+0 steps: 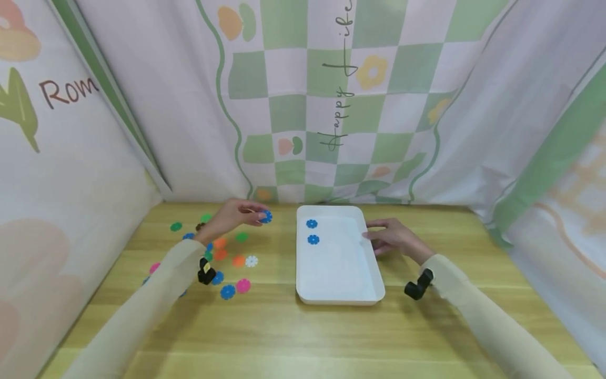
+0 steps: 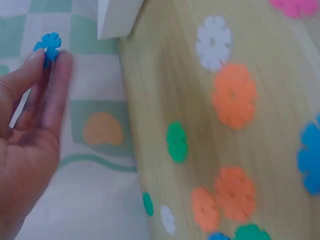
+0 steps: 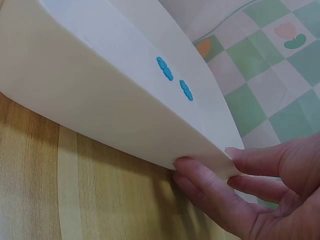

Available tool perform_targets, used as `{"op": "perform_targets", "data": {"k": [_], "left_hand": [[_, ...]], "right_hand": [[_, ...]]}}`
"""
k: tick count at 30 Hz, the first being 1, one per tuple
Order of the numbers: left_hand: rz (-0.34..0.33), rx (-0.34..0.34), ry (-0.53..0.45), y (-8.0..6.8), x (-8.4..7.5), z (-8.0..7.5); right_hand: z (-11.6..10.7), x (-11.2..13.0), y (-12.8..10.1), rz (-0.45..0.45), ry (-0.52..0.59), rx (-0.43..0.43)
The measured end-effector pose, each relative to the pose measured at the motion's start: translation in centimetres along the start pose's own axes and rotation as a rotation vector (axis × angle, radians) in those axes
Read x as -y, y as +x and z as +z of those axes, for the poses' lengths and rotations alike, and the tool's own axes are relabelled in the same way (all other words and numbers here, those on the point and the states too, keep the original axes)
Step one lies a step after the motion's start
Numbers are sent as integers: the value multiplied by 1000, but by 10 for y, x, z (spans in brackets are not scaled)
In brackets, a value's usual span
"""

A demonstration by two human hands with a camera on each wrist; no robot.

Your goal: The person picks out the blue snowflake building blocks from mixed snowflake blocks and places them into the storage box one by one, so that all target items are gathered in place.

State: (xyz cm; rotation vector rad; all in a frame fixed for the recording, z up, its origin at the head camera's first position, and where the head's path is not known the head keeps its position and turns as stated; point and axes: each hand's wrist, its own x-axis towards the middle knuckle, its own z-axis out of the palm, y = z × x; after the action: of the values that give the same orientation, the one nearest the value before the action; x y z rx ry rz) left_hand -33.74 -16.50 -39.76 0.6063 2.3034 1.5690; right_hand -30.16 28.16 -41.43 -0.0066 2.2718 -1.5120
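**Blue flower disc pinched beside the white tray**

The left hand [image 1: 232, 217] hovers above the wooden surface [image 1: 293, 337], its grip pinching a blue flower disc [image 1: 265, 216] between thumb and fingertips; the left wrist view shows that disc [image 2: 48, 45] held at the tips of the fingers [image 2: 52, 95], clear of the wood. It sits just left of the white tray [image 1: 338, 295], near the tray's far left corner.

The right hand [image 1: 395, 239] grasps the tray's right rim near the far end; in the right wrist view the fingers [image 3: 210, 192] curl under the wall with the thumb on top. Two more blue discs [image 1: 312, 231] lie inside the tray, one behind the other, toward its far left.

A scatter of loose discs [image 1: 227, 263] in orange, green, white, pink and blue lies on the surface under and beside the left forearm. A checked green and white cloth [image 1: 312, 105] hangs behind.
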Motion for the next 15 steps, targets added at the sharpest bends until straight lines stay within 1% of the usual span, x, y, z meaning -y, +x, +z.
{"op": "perform_targets", "data": {"k": [5,8,10,15], "left_hand": [[2,-12,2,12,-11,15],[-1,-3,-7,19,-16,24],[1,26,-15,23,-18,30],[7,99,5,33,-19,41]], "right_hand": [[1,0,3,0,7,-7],[1,0,3,-3,-3,-6],[2,1,3,-2,-6,-7],[5,2,3,-8,-3,5]]}}
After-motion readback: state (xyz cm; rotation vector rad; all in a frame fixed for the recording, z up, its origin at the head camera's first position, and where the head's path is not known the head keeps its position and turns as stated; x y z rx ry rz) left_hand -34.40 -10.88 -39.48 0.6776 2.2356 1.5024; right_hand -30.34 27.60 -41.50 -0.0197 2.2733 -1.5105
